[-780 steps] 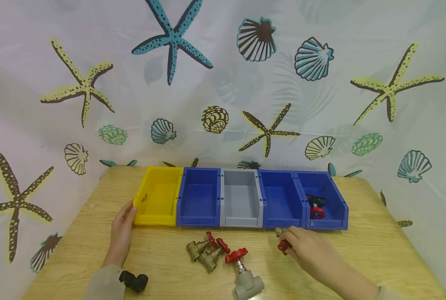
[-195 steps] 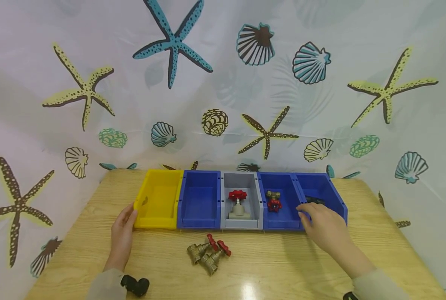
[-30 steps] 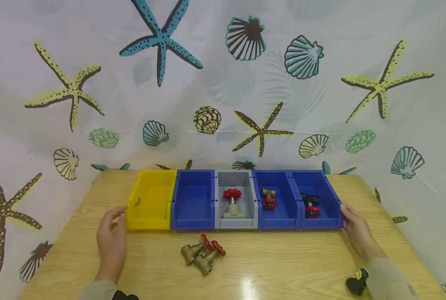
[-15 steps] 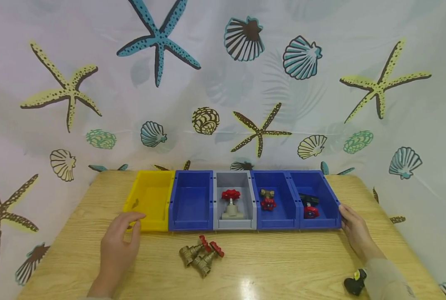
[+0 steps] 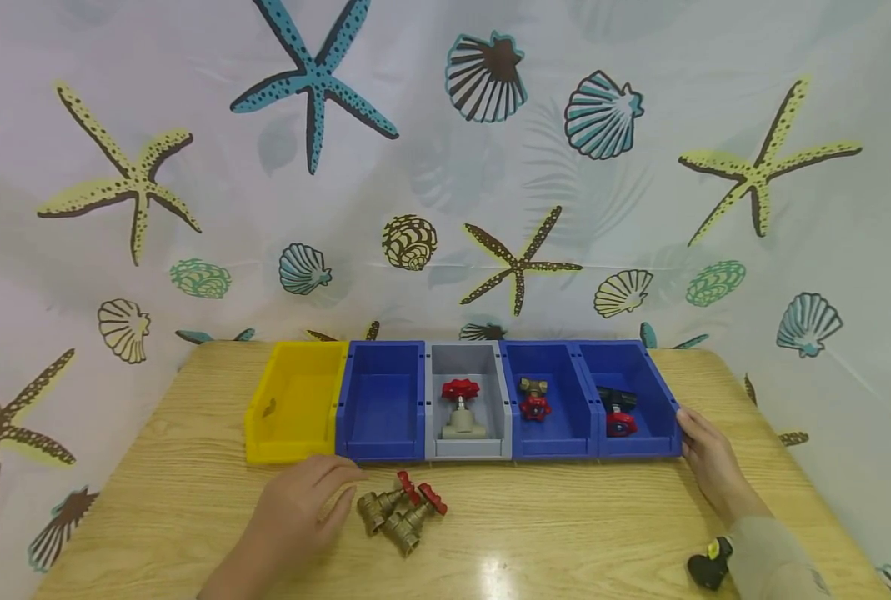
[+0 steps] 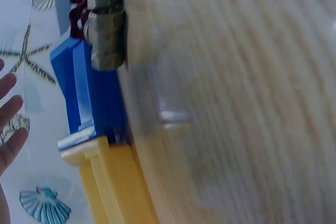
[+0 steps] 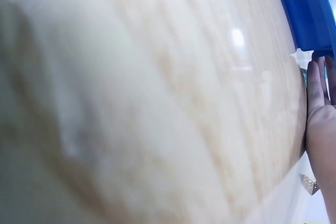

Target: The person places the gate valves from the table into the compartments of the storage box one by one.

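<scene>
Two brass gate valves with red handwheels lie together on the table, the left valve (image 5: pixel 380 505) and the right valve (image 5: pixel 407 527). Just left of them my left hand (image 5: pixel 298 508) hovers with its fingers extended toward the valves and holds nothing. In the left wrist view the brass valves (image 6: pixel 106 35) show at the top, with fingertips (image 6: pixel 13 106) at the left edge. My right hand (image 5: pixel 711 458) rests its fingers against the right side of the end blue bin (image 5: pixel 670 417); in the right wrist view the fingers (image 7: pixel 315 85) touch that bin's corner.
Joined bins line the back: yellow (image 5: pixel 265 433), blue (image 5: pixel 381 446), grey (image 5: pixel 469 447) with a red-wheeled grey valve (image 5: pixel 462 421), blue with a small brass valve (image 5: pixel 534 400), and the end one with a black red-handled valve (image 5: pixel 620 408). A patterned curtain (image 5: pixel 415 167) hangs behind.
My left hand has left the yellow bin's side and moved right and nearer, to beside the brass valves. Earlier, valves went into the three right-hand bins; my right hand then moved to the end bin's side.
</scene>
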Tool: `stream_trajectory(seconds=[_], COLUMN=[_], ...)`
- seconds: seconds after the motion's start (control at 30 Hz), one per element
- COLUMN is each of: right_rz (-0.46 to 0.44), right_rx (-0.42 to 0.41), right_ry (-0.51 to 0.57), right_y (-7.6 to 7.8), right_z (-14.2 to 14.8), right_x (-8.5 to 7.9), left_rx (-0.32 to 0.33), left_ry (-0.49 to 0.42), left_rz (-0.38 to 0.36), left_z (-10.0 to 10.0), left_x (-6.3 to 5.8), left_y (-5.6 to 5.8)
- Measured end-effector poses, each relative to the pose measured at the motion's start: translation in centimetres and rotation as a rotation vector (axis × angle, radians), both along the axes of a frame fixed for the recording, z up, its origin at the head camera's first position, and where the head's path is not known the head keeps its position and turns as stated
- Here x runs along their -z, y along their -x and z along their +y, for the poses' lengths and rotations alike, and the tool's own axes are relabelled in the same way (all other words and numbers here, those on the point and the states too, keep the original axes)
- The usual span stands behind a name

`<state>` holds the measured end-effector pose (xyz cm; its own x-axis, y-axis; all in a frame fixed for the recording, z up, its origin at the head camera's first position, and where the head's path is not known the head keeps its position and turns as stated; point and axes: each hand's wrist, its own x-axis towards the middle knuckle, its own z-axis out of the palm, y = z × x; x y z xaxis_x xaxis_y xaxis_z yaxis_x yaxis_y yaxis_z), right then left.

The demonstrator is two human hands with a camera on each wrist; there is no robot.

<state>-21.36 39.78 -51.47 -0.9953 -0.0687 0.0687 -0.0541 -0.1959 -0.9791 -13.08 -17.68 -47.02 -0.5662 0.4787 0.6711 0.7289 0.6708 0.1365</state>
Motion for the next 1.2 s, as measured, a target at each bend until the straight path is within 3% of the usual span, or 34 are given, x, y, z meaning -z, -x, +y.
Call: stream_trajectory(seconds=[0.2,0.33,0.77,1.2], right_rz=[-0.015,-0.027,-0.060,-0.092], right_rx=[-0.001,0.007,0.050,0.055], right_ry=[-0.004,-0.004,-0.054,-0.078], right_y=[0.0,0.0,-0.3,-0.2], right_z=[0.0,0.0,-0.2,0.0], right_x=[-0.1,-0.1,-0.3,-0.3], left_rx=[0.171,0.201,0.064,0.004], left_ry=[0.144,0.209,0.505,0.551], left_rz=[0.061,0.046,-0.363,-0.504], left_z=[1.1,1.3,1.6,2.4], left_x=[-0.1,-0.2,-1.0,1.1], left_y=[-0.4,-0.7,-0.5,0.5])
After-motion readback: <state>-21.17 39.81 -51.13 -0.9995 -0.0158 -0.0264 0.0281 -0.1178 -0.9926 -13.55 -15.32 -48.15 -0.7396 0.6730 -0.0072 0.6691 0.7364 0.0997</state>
